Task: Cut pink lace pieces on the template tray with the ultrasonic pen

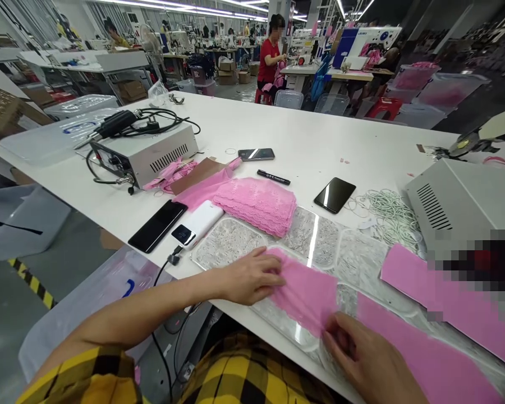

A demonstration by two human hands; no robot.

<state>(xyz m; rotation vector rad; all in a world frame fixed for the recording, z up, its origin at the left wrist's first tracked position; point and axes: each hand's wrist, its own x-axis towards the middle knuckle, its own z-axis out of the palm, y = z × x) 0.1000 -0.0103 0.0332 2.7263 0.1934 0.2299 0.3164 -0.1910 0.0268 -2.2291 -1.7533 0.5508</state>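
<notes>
A small piece of pink fabric lies wrinkled over a clear, patterned mat in front of me. My left hand has its curled fingers on the left end of this piece. At the near right corner, my right hand pinches the same fabric between thumb and fingers. Just beyond sits a stack of pink lace-edged pieces. To the right, a longer pink strip lies flat on the mat, and a pink-covered board rests farther right.
Phones, a white power bank and a black marker lie on the white table. A grey machine box with cables stands left, another box right, beside tangled pale green cords. A person in red sits beyond.
</notes>
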